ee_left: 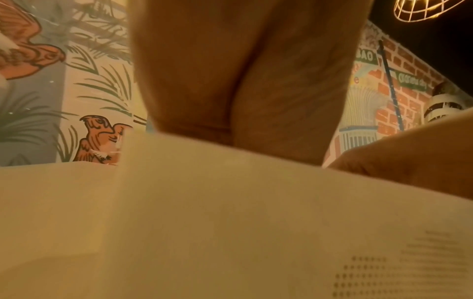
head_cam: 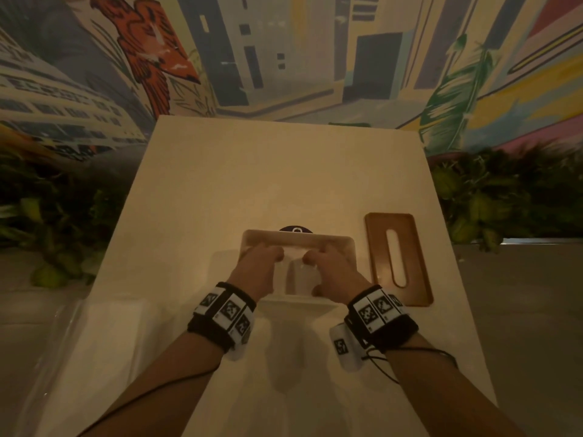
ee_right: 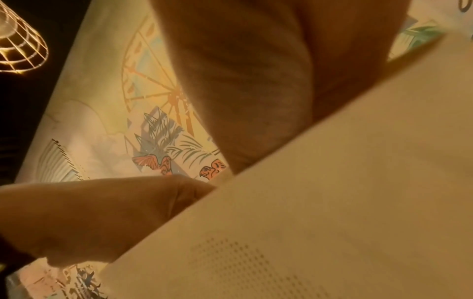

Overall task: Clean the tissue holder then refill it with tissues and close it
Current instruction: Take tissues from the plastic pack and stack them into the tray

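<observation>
Flanking both hands [head_cam: 296, 269] curled on tissues [head_cam: 296, 279] inside holder [head_cam: 347, 244]: brown lid [head_cam: 378, 247], right.

From the head view, the fingertips of the left hand [head_cam: 257, 268] and the right hand [head_cam: 331, 269] dip out of sight into the open tissue holder [head_cam: 348, 247], so their grip on the tissues [head_cam: 296, 275] cannot be judged. A dark round object [head_cam: 295, 229] behind the holder is mostly hidden by its far wall. The left wrist view is filled by a blurred palm [ee_left: 243, 70] over pale tissue wrapping [ee_left: 204, 222], whose dotted print is unreadable. The right wrist view is equally blurred. The surface [head_cam: 284, 171] is cut off at the bottom edge.
</observation>
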